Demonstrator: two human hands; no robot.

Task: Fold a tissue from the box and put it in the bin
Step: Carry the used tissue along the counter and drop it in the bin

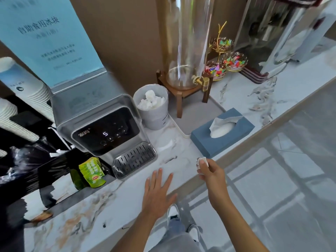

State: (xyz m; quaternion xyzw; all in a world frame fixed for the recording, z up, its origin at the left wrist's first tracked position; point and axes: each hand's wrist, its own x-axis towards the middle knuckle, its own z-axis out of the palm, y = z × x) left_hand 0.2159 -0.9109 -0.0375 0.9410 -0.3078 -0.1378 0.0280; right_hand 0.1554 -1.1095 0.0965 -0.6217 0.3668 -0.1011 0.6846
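A blue tissue box lies on the marble counter, with a white tissue sticking up from its slot. My right hand hovers at the counter's front edge, just in front of the box, pinching a small folded tissue between its fingertips. My left hand lies flat on the counter, fingers spread, holding nothing. A small grey bin stands further back, beside the water dispenser, and holds several crumpled white tissues.
A grey water dispenser stands left of the bin. Green tea bags and stacks of paper cups lie at the left. A glass drink dispenser on a wooden stand sits over a tray behind the box, with candy bowls beyond.
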